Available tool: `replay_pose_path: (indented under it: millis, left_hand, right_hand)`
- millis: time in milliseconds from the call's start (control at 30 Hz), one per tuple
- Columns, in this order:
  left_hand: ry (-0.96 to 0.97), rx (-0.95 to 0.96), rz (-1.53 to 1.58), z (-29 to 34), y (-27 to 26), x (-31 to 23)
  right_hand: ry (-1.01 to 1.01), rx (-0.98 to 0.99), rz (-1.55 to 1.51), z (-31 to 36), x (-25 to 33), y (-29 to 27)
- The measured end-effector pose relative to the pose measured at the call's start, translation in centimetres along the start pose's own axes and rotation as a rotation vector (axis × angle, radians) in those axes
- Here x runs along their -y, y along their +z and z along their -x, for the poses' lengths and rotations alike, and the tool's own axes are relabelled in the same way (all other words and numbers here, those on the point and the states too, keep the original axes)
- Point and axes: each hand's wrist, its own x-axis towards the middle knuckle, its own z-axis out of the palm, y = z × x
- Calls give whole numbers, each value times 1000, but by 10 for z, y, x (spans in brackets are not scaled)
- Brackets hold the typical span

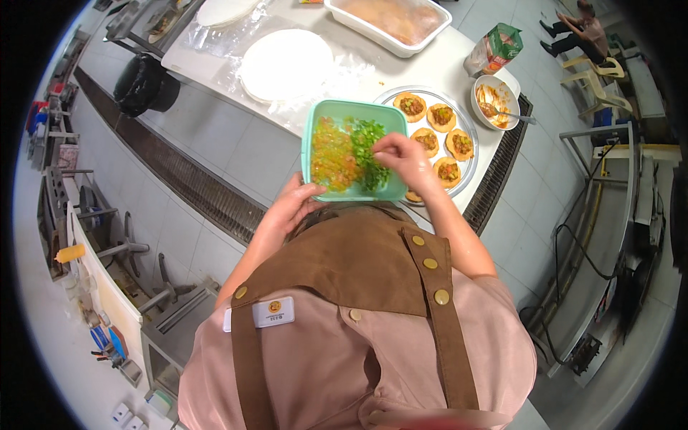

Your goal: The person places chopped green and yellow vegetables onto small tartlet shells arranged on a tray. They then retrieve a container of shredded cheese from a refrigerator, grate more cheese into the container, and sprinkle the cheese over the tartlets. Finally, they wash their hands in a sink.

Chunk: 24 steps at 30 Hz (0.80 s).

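My left hand (292, 204) grips a pale green plastic container (308, 143) by its near left corner, thumb over the rim. Inside it, diced yellow and orange vegetables (333, 154) fill the left side, and chopped green herbs (368, 136) lie along the right. The fingertips of my right hand (403, 159) are pinched together at the herbs. Just right of the container is a round metal tray (469, 154), partly covered by my right wrist. Several small round bases topped with a brownish filling (441, 118) sit on it.
On the white table (208, 61), round white sheets (287, 64) lie on clear plastic. A white tub of food (390, 25) stands at the back, with a green-and-red package (494, 49) and a sauce-smeared bowl (494, 100) with a spoon to the right. A seated person (584, 36) is at far right.
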Motion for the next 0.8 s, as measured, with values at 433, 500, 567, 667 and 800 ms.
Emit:
replay_pose_path:
  millis: [433,500,567,667,800]
  left_hand:
    - [60,-44,-17,-11,-32,-7]
    - [46,-46,-21,-10,-30,-8]
    - [41,-34,-17,-8,-28,-7]
    - [35,-31,-15,-7,-26,-6]
    - [44,-32,-1,-4,-20,-3]
  right_hand:
    - [-63,-262,844,64,-85,-34]
    - [-77,-285,833,69,-81,-27]
    - [-64,-268,854,72,-76,-23]
    - [-69,-241,930,71,-66,-21]
    - [-216,-367,846,59,-37,-20]
